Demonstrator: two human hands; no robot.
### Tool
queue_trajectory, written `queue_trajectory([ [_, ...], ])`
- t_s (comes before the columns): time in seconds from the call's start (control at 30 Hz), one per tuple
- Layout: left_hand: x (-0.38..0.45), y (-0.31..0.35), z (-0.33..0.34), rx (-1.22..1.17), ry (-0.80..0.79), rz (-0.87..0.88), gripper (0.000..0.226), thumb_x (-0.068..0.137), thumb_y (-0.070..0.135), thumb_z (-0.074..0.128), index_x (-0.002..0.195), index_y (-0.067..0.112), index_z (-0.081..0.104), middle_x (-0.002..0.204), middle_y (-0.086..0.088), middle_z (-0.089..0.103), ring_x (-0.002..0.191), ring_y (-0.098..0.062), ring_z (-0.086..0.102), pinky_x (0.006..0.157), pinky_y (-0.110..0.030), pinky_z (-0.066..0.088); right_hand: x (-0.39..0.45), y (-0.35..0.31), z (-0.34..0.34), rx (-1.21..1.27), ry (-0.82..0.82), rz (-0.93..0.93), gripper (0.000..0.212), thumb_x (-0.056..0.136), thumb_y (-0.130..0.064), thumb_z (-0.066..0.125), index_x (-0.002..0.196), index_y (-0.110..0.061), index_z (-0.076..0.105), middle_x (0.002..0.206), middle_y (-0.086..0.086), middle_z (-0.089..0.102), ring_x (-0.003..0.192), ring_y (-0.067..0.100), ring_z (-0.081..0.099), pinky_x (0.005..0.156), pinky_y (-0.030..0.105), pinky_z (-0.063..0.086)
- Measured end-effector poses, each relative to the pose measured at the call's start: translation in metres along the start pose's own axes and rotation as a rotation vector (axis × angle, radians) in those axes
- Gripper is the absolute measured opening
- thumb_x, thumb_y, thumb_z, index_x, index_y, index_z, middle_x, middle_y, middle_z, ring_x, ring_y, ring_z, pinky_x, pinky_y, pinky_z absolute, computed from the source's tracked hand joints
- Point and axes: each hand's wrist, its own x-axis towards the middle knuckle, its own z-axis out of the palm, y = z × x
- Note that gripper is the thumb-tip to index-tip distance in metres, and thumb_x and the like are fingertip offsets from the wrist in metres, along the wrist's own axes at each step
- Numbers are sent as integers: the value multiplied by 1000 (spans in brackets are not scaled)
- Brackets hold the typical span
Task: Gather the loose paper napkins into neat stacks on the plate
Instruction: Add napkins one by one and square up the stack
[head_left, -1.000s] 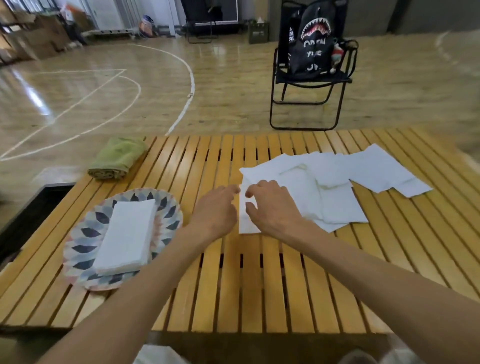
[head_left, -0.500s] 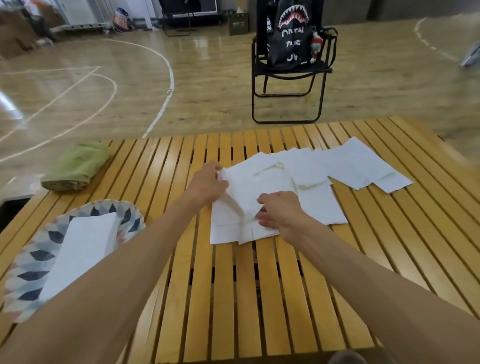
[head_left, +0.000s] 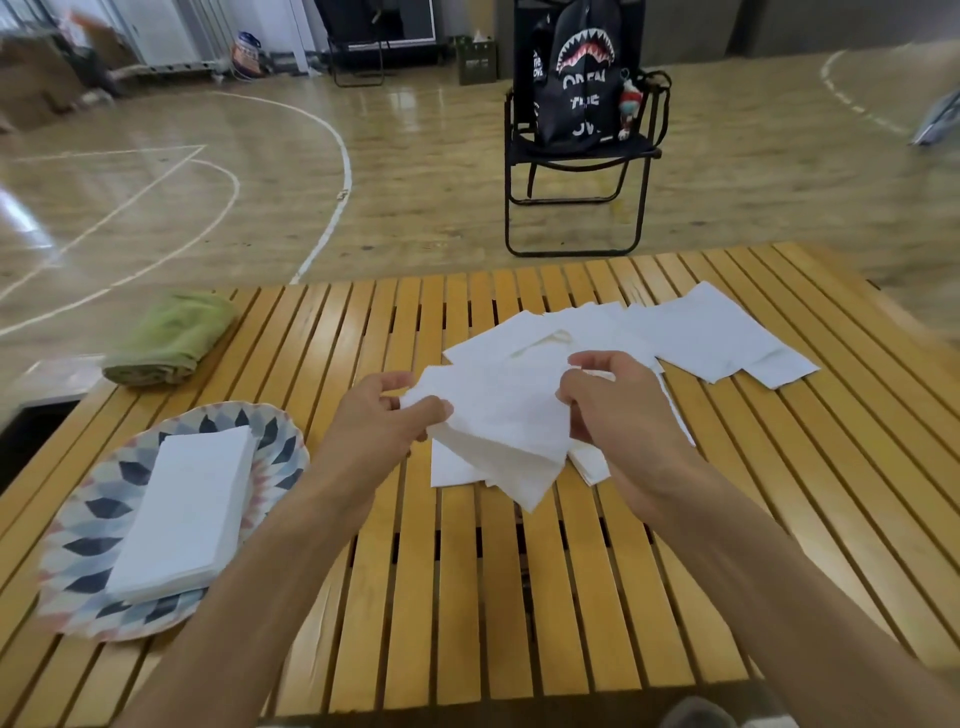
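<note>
A bundle of white paper napkins (head_left: 498, 426) hangs a little above the slatted table, held between both hands. My left hand (head_left: 382, 415) pinches its left edge and my right hand (head_left: 618, 405) grips its right side. More loose napkins (head_left: 711, 332) lie spread flat on the table behind and to the right. At the left stands a patterned plate (head_left: 78, 545) with a neat stack of napkins (head_left: 187, 509) on it.
A rolled green cloth (head_left: 171, 338) lies at the table's back left. Beyond the wooden slat table (head_left: 519, 597), a black folding chair (head_left: 582, 171) carries a black bag on the gym floor. A dark bin sits off the table's left edge.
Both hands gathered napkins from the pile's left side and lifted a bundle off the table. The plate and its stack have not changed.
</note>
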Motion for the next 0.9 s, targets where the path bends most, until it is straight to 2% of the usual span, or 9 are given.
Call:
queue_trajectory([
  [0.07,-12,0,-5,-124,-79,-90,45,81,31,76,121,15,61,90,-3,63,77,-16,58,68,-30,47,-8,-5,0,21,-9,0,30,90,-15,58,119,-24,58,114,5,66,101,25,66,85,41,55],
  [0.17,-22,-9,-5,-396,-165,-222,45,78,27,78,114,3,67,72,-1,53,65,-13,50,60,-29,43,-12,-2,0,108,-61,12,26,91,-9,54,115,-12,61,110,11,66,95,25,63,76,38,50],
  [0.27,-24,-20,-6,-382,-182,-259,40,79,28,77,111,5,68,73,-1,52,65,-12,49,61,-30,42,-11,6,-2,282,-199,68,21,90,-4,49,105,1,62,106,12,66,86,21,61,71,35,46],
  [0.33,-24,-24,-10,-331,-190,-250,32,81,28,77,106,9,69,73,-1,52,65,-12,49,62,-30,42,-7,10,-6,356,-262,126,32,89,-5,48,115,4,65,113,15,68,94,26,60,78,40,46],
  [0.43,-27,-26,-13,-288,-178,-197,16,80,29,74,89,16,74,69,0,52,64,-11,47,67,-30,42,1,14,-13,331,-243,202,39,88,-10,53,124,0,64,109,12,66,96,28,54,80,41,43],
  [0.53,-33,-24,-14,-251,-133,-73,19,78,38,71,86,23,78,81,6,68,76,-12,57,80,-27,39,5,18,-16,323,-187,213,41,91,-12,55,130,-5,62,107,10,69,92,27,58,76,40,44],
  [0.63,-37,-21,-12,-257,-123,63,13,85,35,68,92,29,77,101,8,75,91,3,64,84,-25,39,4,22,-17,286,-242,224,36,95,-14,54,130,-9,58,112,12,75,94,29,72,75,41,57],
  [0.77,-39,-19,-9,-363,-66,115,16,84,35,68,96,33,77,107,7,74,105,-2,64,96,-29,41,-1,28,-15,137,-305,163,38,100,-26,55,136,-18,50,116,13,74,103,35,73,91,49,55],
  [0.9,-39,-16,-9,-476,-5,125,21,72,40,72,89,30,80,123,2,69,124,-11,56,115,-40,33,-5,28,-13,96,-305,17,42,94,-34,63,133,-23,56,115,7,75,105,25,72,93,43,53],
])
